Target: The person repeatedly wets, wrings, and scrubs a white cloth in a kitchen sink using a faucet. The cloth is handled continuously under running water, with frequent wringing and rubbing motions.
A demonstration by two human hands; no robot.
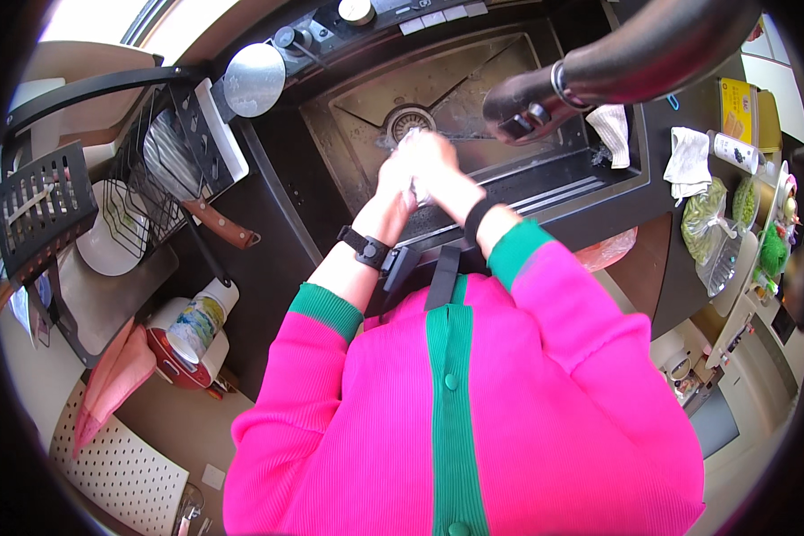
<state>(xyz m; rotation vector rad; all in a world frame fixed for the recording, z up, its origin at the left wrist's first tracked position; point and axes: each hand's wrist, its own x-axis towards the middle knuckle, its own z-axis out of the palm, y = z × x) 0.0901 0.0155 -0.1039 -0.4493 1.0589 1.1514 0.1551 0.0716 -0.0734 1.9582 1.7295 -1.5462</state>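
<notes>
My left hand (pixel 395 175) and my right hand (pixel 435 157) are pressed together over the sink (pixel 462 151), near its round drain strainer (pixel 411 122). Bright light washes out the fingers. Something white and shiny shows at the fingertips and between the palms; whether it is foam, water or a thin cloth cannot be told. The right hand partly covers the left. To the right of both hands, the dark faucet head (pixel 519 120) hangs over the basin, and no stream is clearly visible from it.
Left of the sink, a black dish rack (pixel 47 208) holds a wooden-handled cleaver (pixel 174 161) and a white bowl (pixel 114 231). A ribbed white cloth (pixel 611 137) drapes over the sink's right end. Further right lie another white cloth (pixel 687 161) and a bag of green vegetables (pixel 705 220).
</notes>
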